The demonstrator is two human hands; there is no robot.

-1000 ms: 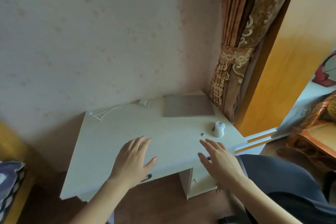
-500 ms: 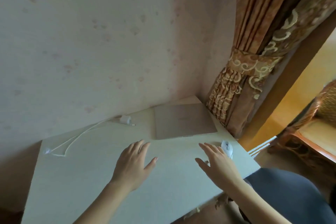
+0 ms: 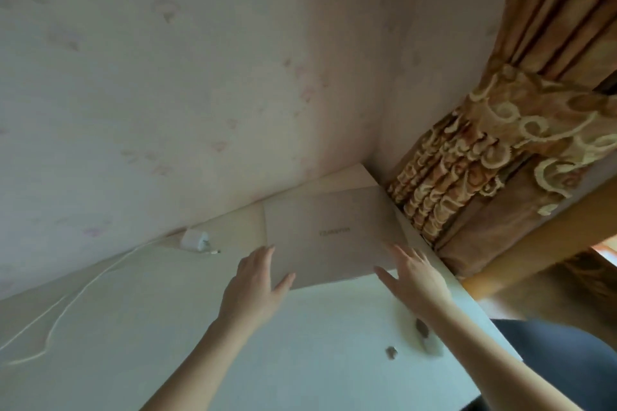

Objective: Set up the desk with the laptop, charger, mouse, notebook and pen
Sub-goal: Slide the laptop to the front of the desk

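A closed, pale gold laptop [image 3: 334, 230] lies flat in the far right corner of the white desk [image 3: 300, 344]. My left hand [image 3: 257, 284] reaches its near left corner with fingers spread, thumb at the front edge. My right hand [image 3: 414, 274] is at the near right corner, fingers straight over the lid. Neither hand is curled around the laptop. A white charger [image 3: 195, 240] with its cable [image 3: 66, 304] lies by the wall on the left. The white mouse [image 3: 422, 334] sits near the desk's right edge, partly behind my right forearm.
A small dark round object [image 3: 391, 352] lies on the desk near the mouse. A patterned brown curtain [image 3: 484, 160] hangs right beside the laptop. Wallpapered walls close the desk's back and right corner. The desk's right edge drops off beside my dark-clothed leg [image 3: 551, 354].
Both hands have moved forward from the desk's middle to the laptop's near corners, and my view has come closer to the desk. The laptop, charger and mouse have not moved.
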